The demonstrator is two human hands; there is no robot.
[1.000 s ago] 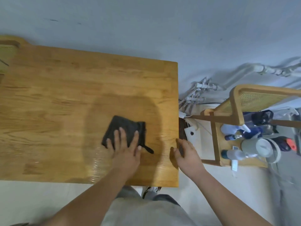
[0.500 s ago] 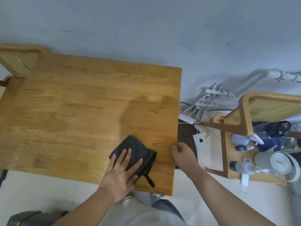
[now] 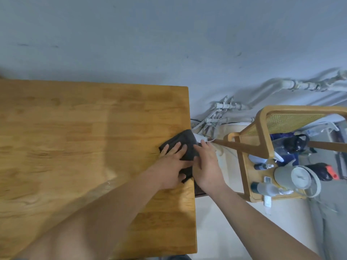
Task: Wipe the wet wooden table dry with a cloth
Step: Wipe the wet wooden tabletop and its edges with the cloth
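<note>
A dark grey cloth (image 3: 185,141) lies at the right edge of the wooden table (image 3: 75,139), partly over the edge. My left hand (image 3: 170,167) lies flat on the cloth with fingers spread. My right hand (image 3: 207,164) rests beside it at the table's right edge, fingers straight, touching the cloth's right side. A faint wet sheen (image 3: 109,183) shows on the wood to the left of my left forearm.
Right of the table stands a wooden chair (image 3: 262,132) with spray bottles (image 3: 266,188), a round gauge (image 3: 300,177) and other items on its seat. White pipes and cables (image 3: 217,117) run along the wall behind. A dark grille (image 3: 200,190) sits below the table edge.
My left hand slid the cloth from the table's near part up to the right edge. My right hand moved up along the edge and now touches the cloth.
</note>
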